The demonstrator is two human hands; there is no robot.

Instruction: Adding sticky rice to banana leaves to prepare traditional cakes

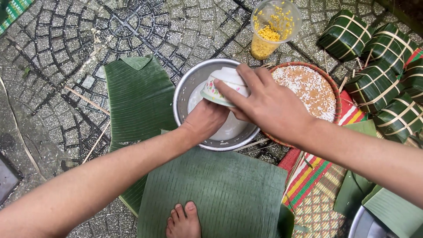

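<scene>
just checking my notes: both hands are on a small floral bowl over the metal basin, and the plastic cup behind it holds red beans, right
Not quite. The plastic cup holds yellow beans, not red ones, as the head view shows. The rest stands: the left hand and right hand are both on the small floral bowl over the metal basin.
</scene>
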